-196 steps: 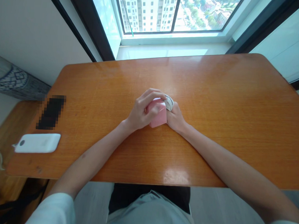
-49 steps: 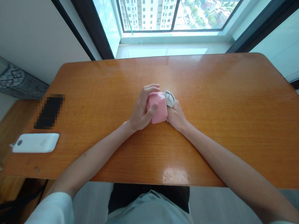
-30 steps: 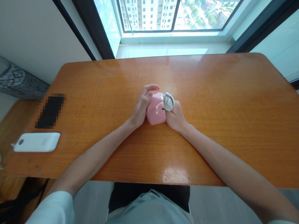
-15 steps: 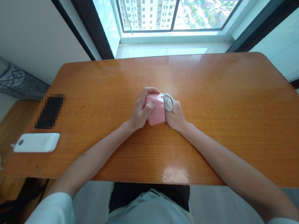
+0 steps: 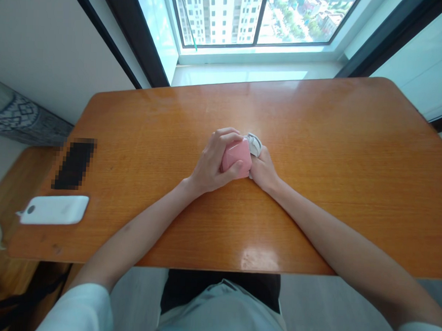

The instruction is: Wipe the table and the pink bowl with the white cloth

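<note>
A small glossy pink box (image 5: 237,159) with angled faces is held over the middle of the wooden table. My left hand (image 5: 216,160) wraps round it from the left, fingers over its far side and thumb across its near side. At the box's right side, my right hand (image 5: 264,169) is closed on a bunched greyish-white thing (image 5: 254,144), which looks like a folded cloth or strap; I cannot tell which. This white thing touches the box. The fingertips of my right hand are partly hidden behind the box.
On the table (image 5: 334,191), a dark pixelated rectangle (image 5: 74,164) lies at the left. Nearer me is a white rounded device (image 5: 54,210) with a cable at its left end. A window (image 5: 256,19) is beyond the far edge, and a patterned cushion-like object (image 5: 23,113) sits at the left.
The pink box has turned in my hands and shifted slightly right. My left hand has rolled over it, its thumb now lower across the near side. The white thing has shifted slightly right too.
</note>
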Tool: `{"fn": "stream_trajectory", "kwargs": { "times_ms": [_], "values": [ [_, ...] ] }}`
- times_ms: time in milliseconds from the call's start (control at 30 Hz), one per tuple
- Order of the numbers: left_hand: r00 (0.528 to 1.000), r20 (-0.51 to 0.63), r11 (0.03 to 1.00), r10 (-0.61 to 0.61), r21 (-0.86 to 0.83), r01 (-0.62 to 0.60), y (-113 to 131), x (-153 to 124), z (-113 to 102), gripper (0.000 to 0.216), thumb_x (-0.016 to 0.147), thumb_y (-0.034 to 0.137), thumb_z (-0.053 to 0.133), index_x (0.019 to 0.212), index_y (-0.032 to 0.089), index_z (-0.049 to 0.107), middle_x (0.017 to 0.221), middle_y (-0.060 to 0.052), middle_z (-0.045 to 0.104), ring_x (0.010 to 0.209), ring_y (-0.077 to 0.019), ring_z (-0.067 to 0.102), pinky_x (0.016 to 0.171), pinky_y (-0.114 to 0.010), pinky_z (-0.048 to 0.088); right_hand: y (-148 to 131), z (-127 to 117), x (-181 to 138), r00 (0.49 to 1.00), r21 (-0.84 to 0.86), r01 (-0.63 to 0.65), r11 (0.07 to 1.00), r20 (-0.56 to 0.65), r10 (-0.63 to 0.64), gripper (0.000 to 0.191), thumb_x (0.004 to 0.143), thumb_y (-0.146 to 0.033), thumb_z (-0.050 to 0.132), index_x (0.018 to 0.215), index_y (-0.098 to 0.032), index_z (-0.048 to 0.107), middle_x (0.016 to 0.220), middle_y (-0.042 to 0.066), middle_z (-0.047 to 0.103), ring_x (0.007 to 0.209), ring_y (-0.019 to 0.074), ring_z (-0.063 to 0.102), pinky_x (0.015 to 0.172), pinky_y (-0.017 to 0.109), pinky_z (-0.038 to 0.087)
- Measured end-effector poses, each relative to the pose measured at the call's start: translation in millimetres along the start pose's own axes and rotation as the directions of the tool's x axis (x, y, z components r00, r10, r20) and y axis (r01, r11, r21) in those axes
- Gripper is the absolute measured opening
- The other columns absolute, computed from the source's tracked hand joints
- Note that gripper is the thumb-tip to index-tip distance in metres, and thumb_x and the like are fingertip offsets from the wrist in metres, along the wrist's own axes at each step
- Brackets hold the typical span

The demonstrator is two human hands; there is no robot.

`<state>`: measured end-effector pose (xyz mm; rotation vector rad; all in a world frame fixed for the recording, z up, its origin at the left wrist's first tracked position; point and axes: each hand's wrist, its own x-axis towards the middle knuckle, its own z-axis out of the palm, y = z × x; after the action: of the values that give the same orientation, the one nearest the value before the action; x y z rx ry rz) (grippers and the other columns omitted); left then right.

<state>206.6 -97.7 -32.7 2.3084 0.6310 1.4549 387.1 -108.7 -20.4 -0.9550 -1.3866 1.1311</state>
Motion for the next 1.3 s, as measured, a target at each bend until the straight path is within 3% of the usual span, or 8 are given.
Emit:
{"fn": "stream_trajectory", "kwargs": {
  "times_ms": [100,200,300,467,600,767,933,1300],
  "values": [
    [0.976,-0.056,0.967,-0.21,-0.161,0.199,7,3,-1,0.043,0.107,0.058,0.062,0.137,0.027,0.06,0.129,-0.009,0.068,0.117,-0.0253,0.068,0.106,-0.043,0.057,-3,3,-3,0.997,-0.079,0.074,0.994,0.036,-0.071,0.032,0.095,-0.048,0.072,0.077,-0.024,0.062,0.075,-0.002,0.061,0.07,0.0146,0.054,0.069,0.031,0.052],
    [0.88,-0.017,0.838,-0.475,-0.314,0.446,11,5,0,0.043,0.109,0.066,0.051,0.123,0.027,0.064,0.111,-0.004,0.07,0.093,-0.0202,0.066,0.085,-0.035,0.058,-3,3,-7,0.992,-0.178,0.111,0.978,0.074,-0.099,0.032,0.097,-0.043,0.068,0.072,-0.024,0.059,0.068,-0.002,0.06,0.063,0.0144,0.052,0.061,0.031,0.045],
    [0.844,0.005,0.795,-0.536,-0.333,0.507,9,3,2,0.048,0.109,0.07,0.049,0.125,0.028,0.063,0.114,-0.004,0.071,0.095,-0.0208,0.068,0.086,-0.036,0.059,-2,3,-7,0.995,-0.171,0.088,0.981,0.057,-0.079,0.034,0.098,-0.044,0.068,0.071,-0.024,0.058,0.067,-0.002,0.06,0.064,0.0146,0.052,0.062,0.031,0.044],
    [0.971,-0.118,0.971,-0.21,-0.144,0.193,-6,-3,2,0.065,0.107,0.079,0.046,0.152,0.032,0.048,0.158,-0.013,0.057,0.147,-0.0312,0.059,0.125,-0.053,0.051,0,1,-3,0.998,-0.079,0.041,0.996,0.044,-0.037,0.036,0.101,-0.055,0.068,0.081,-0.025,0.066,0.078,0.0,0.066,0.075,0.0171,0.058,0.073,0.033,0.053],
    [0.996,0.055,0.997,0.07,0.038,-0.072,-13,-3,-3,0.092,0.093,0.087,0.067,0.161,0.03,0.042,0.169,-0.018,0.047,0.16,-0.0401,0.048,0.13,-0.064,0.045,8,-3,1,1.0,-0.016,-0.015,1.0,-0.017,0.015,0.027,0.1,-0.052,0.07,0.095,-0.026,0.073,0.089,0.0,0.071,0.08,0.0181,0.062,0.077,0.033,0.057],
    [0.976,0.163,0.982,0.144,0.095,-0.161,-23,-2,-8,0.114,0.08,0.078,0.09,0.168,0.033,0.034,0.178,-0.019,0.036,0.164,-0.0414,0.044,0.129,-0.065,0.05,17,-6,3,0.999,0.036,-0.042,0.998,-0.016,0.042,0.023,0.098,-0.05,0.073,0.101,-0.027,0.074,0.101,0.002,0.077,0.09,0.0215,0.069,0.084,0.037,0.062],
    [0.948,0.254,0.973,0.191,0.081,-0.217,-39,-2,-15,0.126,0.079,0.072,0.093,0.176,0.038,0.02,0.186,-0.016,0.025,0.175,-0.0401,0.028,0.138,-0.067,0.04,23,-8,6,0.998,0.089,-0.063,0.994,-0.014,0.065,0.023,0.098,-0.049,0.074,0.096,-0.027,0.071,0.097,0.002,0.075,0.084,0.0203,0.067,0.078,0.037,0.061],
    [0.947,0.271,0.955,0.169,0.193,-0.226,-31,-6,-15,0.094,0.094,0.05,0.085,0.171,0.05,0.03,0.185,-0.008,0.032,0.174,-0.0392,0.032,0.137,-0.07,0.038,7,-2,7,0.973,0.323,-0.203,0.925,-0.038,0.227,0.028,0.086,-0.049,0.083,0.098,-0.028,0.07,0.101,0.001,0.076,0.092,0.0224,0.071,0.089,0.041,0.063]
  ]
}}
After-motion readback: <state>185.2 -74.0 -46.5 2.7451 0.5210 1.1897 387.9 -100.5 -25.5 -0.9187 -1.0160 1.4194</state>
